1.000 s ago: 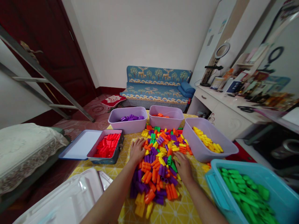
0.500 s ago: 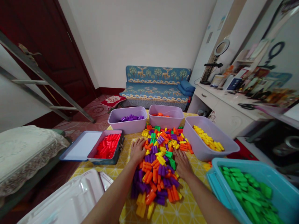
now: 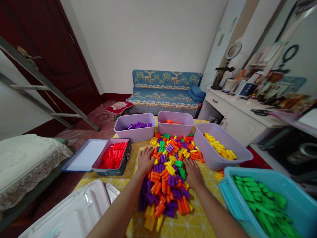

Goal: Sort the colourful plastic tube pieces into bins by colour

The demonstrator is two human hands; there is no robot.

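A long heap of plastic building blocks (image 3: 164,183) in purple, orange, yellow and green, with some red, spreads over the table between my hands. At the heap's left side my left hand (image 3: 145,161) rests palm down, fingers stretched forward, beside orange and purple blocks. My right hand (image 3: 193,173) lies flat on the opposite side, close to several green blocks (image 3: 182,172). Neither hand is closed around a block. Both forearms reach in from the bottom of the view, on either side of the heap.
Behind the heap stand a lilac bin (image 3: 136,134) with purple blocks and another lilac bin (image 3: 175,129) with orange ones. A third lilac bin (image 3: 210,158) holds yellow, a teal bin (image 3: 230,198) green, an open tin (image 3: 109,172) red. White lids (image 3: 74,208) lie front left.
The view has shifted very slightly. My hands and the blocks look the same as before.
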